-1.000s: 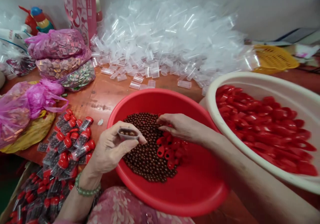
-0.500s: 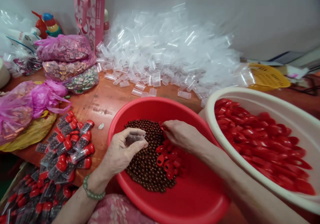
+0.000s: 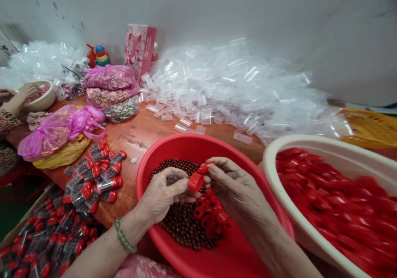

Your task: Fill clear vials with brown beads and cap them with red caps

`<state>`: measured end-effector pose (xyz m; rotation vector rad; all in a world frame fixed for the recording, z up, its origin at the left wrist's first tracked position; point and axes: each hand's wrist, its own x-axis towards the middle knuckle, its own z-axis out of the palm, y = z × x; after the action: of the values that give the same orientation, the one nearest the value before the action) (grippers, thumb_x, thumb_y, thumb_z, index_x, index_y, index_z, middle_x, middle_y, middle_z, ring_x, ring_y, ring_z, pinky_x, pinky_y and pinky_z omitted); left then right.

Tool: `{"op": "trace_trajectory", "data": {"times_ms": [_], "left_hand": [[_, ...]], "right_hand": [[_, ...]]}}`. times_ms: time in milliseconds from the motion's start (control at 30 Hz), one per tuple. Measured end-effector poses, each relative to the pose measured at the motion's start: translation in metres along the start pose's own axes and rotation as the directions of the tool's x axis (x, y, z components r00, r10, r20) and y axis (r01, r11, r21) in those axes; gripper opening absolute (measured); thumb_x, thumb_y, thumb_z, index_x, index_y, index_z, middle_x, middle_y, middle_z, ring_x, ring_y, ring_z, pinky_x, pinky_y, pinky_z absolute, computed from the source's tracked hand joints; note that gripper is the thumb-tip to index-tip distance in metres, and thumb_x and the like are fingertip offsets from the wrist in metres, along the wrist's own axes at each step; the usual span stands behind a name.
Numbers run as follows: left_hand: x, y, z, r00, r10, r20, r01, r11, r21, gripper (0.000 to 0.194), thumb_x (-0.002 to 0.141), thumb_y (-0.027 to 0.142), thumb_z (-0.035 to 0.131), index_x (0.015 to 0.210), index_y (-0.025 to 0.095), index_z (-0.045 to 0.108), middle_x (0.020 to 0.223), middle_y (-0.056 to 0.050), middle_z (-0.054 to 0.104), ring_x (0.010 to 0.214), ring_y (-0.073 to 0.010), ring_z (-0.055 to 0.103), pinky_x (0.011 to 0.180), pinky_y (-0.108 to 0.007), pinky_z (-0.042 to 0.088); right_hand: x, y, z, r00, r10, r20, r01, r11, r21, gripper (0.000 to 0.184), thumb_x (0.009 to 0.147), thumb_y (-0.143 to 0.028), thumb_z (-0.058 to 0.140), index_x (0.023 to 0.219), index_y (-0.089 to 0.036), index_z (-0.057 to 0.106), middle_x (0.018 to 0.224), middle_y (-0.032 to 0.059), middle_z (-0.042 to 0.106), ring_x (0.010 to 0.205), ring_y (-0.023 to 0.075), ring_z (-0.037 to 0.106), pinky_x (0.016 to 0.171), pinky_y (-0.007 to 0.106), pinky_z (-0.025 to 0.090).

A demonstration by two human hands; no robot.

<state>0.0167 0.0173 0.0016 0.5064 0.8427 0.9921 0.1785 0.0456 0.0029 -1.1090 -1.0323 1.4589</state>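
My left hand (image 3: 161,197) is closed round a small clear plastic tube (image 3: 175,178) over the red basin (image 3: 242,253). My right hand (image 3: 231,183) pinches a red cap (image 3: 196,182) and holds it against the tube's open end. Beneath both hands the basin holds a heap of small brown balls (image 3: 182,226) and a few loose red caps (image 3: 211,218).
A white basin (image 3: 310,143) full of red caps stands at the right. Clear empty tubes (image 3: 223,88) pile along the wall. Capped filled tubes (image 3: 96,177) lie at the left, with pink bags (image 3: 58,129). Another person's hand (image 3: 26,91) reaches into a bowl far left. A yellow basket (image 3: 369,125) sits behind.
My right hand lifted a red cap out of the basin and brought it to the tube in my left hand. The camera tilted up and turned left, showing another person's hand.
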Motion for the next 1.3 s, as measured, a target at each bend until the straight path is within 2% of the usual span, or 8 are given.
{"op": "trace_trajectory", "data": {"times_ms": [133,267,433,533,600,800,1033,1300], "left_hand": [[-0.002,-0.002,-0.004,0.996,0.037,-0.078,-0.037,0.999,0.003,0.042,0.067,0.039,0.08,0.091,0.015,0.056,0.076,-0.003,0.068,0.066,-0.0139,0.069,0.061,-0.021,0.051],[-0.001,-0.001,-0.007,0.989,0.075,-0.128,-0.073,0.997,0.023,0.041,0.066,0.034,0.082,0.092,0.014,0.058,0.075,-0.003,0.07,0.065,-0.0133,0.069,0.061,-0.021,0.053],[-0.001,-0.001,-0.011,0.97,0.111,-0.217,-0.121,0.992,-0.033,0.04,0.057,0.027,0.086,0.086,0.014,0.062,0.075,0.001,0.066,0.065,-0.0105,0.065,0.062,-0.022,0.053],[-0.005,-0.004,-0.012,0.963,0.144,-0.228,-0.16,0.986,-0.052,0.036,0.055,0.022,0.087,0.083,0.013,0.066,0.079,0.001,0.065,0.069,-0.0084,0.062,0.064,-0.02,0.051],[-0.007,-0.006,-0.011,0.962,0.17,-0.216,-0.184,0.982,-0.049,0.035,0.053,0.02,0.087,0.08,0.013,0.067,0.077,0.002,0.065,0.068,-0.0073,0.059,0.063,-0.019,0.047],[-0.006,-0.009,-0.012,0.953,0.213,-0.216,-0.225,0.974,-0.032,0.032,0.051,0.021,0.086,0.076,0.012,0.068,0.075,0.001,0.064,0.07,-0.0085,0.058,0.068,-0.022,0.045],[0.002,-0.009,-0.022,0.954,0.263,-0.145,-0.266,0.964,-0.003,0.028,0.056,0.017,0.083,0.08,0.014,0.068,0.077,0.003,0.065,0.071,-0.0072,0.059,0.07,-0.02,0.044],[-0.003,-0.006,-0.022,0.974,0.227,0.02,-0.227,0.972,0.053,0.03,0.06,0.026,0.081,0.081,0.014,0.064,0.076,0.001,0.065,0.069,-0.0097,0.061,0.07,-0.023,0.048]], "right_hand": [[-0.002,-0.003,0.006,0.988,-0.138,-0.071,0.129,0.985,-0.116,0.024,0.076,-0.038,0.072,0.089,-0.021,0.06,0.078,0.0013,0.064,0.066,0.0117,0.06,0.062,0.024,0.052],[-0.012,-0.01,0.011,0.966,-0.259,-0.014,0.25,0.945,-0.213,0.013,0.078,-0.031,0.069,0.087,-0.023,0.064,0.078,0.001,0.065,0.069,0.0126,0.06,0.064,0.024,0.052],[-0.018,-0.013,0.007,0.971,-0.142,0.193,0.187,0.953,-0.24,0.012,0.079,-0.033,0.067,0.083,-0.021,0.067,0.078,0.0022,0.067,0.071,0.0146,0.061,0.067,0.025,0.052],[-0.015,-0.009,0.005,0.93,-0.087,0.357,0.194,0.941,-0.277,0.014,0.08,-0.034,0.067,0.079,-0.02,0.068,0.078,0.0026,0.066,0.074,0.0149,0.061,0.069,0.025,0.051],[-0.013,-0.004,0.007,0.912,-0.122,0.392,0.245,0.928,-0.282,0.013,0.079,-0.034,0.068,0.077,-0.021,0.069,0.083,0.0034,0.065,0.081,0.0153,0.061,0.074,0.025,0.051],[-0.02,0.017,0.023,0.973,-0.18,0.145,0.211,0.947,-0.242,0.029,0.075,-0.041,0.072,0.093,-0.021,0.063,0.078,0.0013,0.065,0.064,0.0133,0.062,0.059,0.025,0.053],[-0.036,0.026,0.04,0.895,-0.444,0.045,0.401,0.754,-0.52,0.02,0.079,-0.034,0.066,0.092,-0.018,0.069,0.085,0.0072,0.072,0.075,0.0188,0.066,0.072,0.033,0.054],[-0.036,0.018,0.031,0.892,-0.451,0.006,0.396,0.777,-0.49,0.021,0.078,-0.034,0.068,0.091,-0.018,0.068,0.081,0.0051,0.072,0.069,0.0161,0.066,0.066,0.029,0.056]]}}
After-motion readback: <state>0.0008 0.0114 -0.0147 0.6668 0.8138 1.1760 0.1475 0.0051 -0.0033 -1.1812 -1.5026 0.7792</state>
